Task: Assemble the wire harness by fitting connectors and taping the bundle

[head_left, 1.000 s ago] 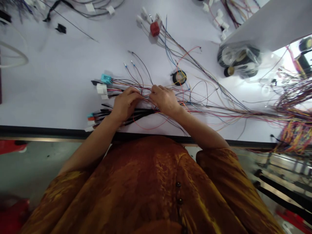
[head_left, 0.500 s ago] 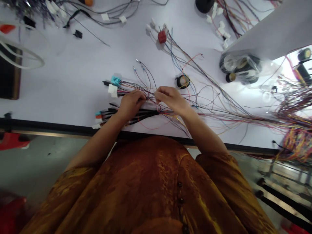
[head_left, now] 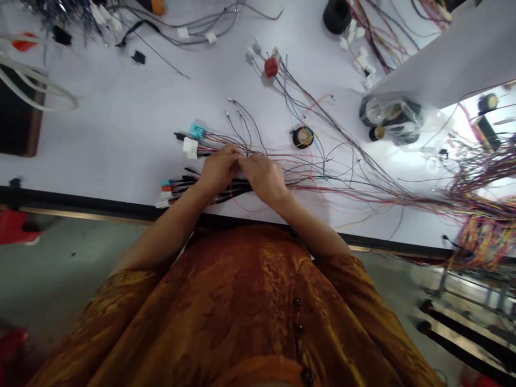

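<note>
Thin multicolour wires pinched by L hand & R hand, fingers together, nr white counter front edge; black tape rolls held in clear plastic bag.

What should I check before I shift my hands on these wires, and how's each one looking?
1. Hands together at the wires: ok; left hand and right hand meet there.
2. Grip on the wires: cannot tell; the fingers hide it.
3. Teal connector apart from the fingers: ok; it lies beyond the left hand.
4. Free wire ends seated in a connector: not ok; three lie loose on the table.
5. Black tape roll free of wires: not ok; thin wire crosses it.
</note>
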A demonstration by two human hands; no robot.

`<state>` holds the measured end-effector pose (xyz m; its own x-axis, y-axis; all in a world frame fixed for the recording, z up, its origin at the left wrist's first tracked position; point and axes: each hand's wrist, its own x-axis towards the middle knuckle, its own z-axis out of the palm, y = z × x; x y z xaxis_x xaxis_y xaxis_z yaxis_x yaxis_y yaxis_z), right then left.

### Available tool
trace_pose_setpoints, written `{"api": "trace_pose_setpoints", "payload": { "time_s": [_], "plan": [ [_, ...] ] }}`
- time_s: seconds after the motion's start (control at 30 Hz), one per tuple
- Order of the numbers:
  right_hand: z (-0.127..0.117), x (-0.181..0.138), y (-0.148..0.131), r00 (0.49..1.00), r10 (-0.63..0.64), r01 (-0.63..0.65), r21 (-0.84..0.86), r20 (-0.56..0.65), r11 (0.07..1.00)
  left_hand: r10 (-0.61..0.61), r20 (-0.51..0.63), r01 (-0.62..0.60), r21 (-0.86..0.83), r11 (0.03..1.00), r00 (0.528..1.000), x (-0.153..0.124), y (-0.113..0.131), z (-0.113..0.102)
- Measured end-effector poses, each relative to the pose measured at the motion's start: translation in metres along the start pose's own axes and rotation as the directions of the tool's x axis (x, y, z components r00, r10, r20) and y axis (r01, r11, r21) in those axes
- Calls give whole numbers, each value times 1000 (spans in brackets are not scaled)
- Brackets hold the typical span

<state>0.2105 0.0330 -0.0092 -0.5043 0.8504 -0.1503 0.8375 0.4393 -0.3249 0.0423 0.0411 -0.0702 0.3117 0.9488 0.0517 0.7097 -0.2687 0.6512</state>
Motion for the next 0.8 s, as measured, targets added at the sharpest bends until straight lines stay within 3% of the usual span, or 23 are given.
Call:
{"api": "trace_pose_setpoints", "payload": {
  "time_s": [0.07, 0.13, 0.23, 0.33, 0.4, 0.47, 0.57, 0.63, 0.7, 0.8],
  "plan": [
    [10, -2, -3, 992, -113, 118, 78, -58, 990, -5, -10, 5, -3, 1000, 1000, 0, 0, 0],
    [13, -3, 1, 976, -120, 160, 220, -183, 962, -6, -6, 6, -10, 1000, 1000, 1, 1, 0],
    [5, -1, 10, 956, 36, 137, 548, -292, 825, -1, -30, -1, -79, 997, 1000, 1, 4, -5],
    [-3, 5, 14, 957, 176, 70, 769, -232, 635, -64, -147, 32, -212, 977, 987, -1, 6, -13],
    [-6, 7, 15, 958, 206, 42, 810, -198, 585, -164, -241, 88, -296, 951, 956, -3, 6, -19],
    [-9, 6, 14, 964, 195, 22, 791, -178, 612, -254, -264, 142, -377, 915, 931, -4, 4, -25],
    [-17, 0, 8, 964, 155, 49, 714, -218, 699, -286, -157, 183, -472, 863, 945, -5, 1, -34],
    [-24, -3, 3, 953, 114, 121, 699, -280, 705, -269, -99, 172, -549, 818, 958, -7, 0, -40],
    [-30, -3, -3, 938, 72, 208, 717, -339, 665, -257, -84, 133, -681, 721, 963, -9, 0, -46],
    [-31, 3, -9, 911, 36, 304, 726, -411, 617, -280, -92, 52, -882, 468, 956, -15, 2, -51]
  ]
}}
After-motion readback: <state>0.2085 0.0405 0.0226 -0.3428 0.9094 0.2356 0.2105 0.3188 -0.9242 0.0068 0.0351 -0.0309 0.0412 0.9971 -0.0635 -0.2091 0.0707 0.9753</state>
